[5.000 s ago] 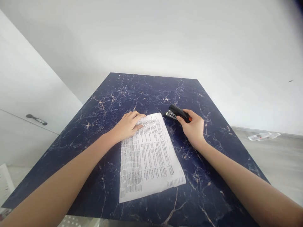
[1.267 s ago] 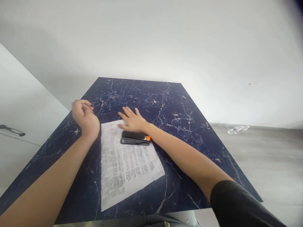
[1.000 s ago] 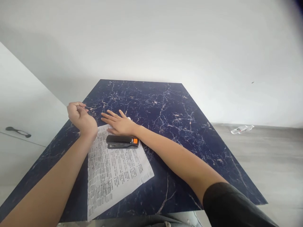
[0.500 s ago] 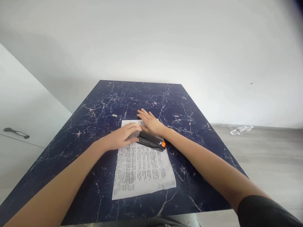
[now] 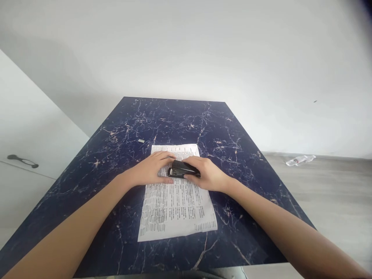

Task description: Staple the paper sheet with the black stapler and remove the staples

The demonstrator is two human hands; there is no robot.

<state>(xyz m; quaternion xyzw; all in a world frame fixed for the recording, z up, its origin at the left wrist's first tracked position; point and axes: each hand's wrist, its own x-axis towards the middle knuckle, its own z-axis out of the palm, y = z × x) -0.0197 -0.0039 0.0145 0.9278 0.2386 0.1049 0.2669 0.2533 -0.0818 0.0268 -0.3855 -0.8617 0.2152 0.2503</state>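
Note:
A black stapler (image 5: 183, 168) lies over the upper part of a printed sheet of paper (image 5: 177, 224) on the dark blue marbled table. My right hand (image 5: 207, 173) is closed around the stapler's right end, thumb on the near side and fingers over the top, covering its orange part. At the stapler's left, jaw end is my left hand (image 5: 149, 169), thumb and fingers spread in a C around that end. Its fingertips come very close to the stapler; whether they touch it is unclear. Dense lines of print cover the sheet.
The table (image 5: 174, 120) reaches forward to a white wall (image 5: 186, 50). A small pale green piece (image 5: 141, 141) lies beyond the paper, left of centre. A white cabinet with a dark handle (image 5: 22, 161) stands at left. Clear plastic packaging (image 5: 300, 160) is on the floor at right.
My right hand has drawn back from the paper's far edge and taken hold of the stapler's right end. My left hand's thumb and fingers have spread around the other end.

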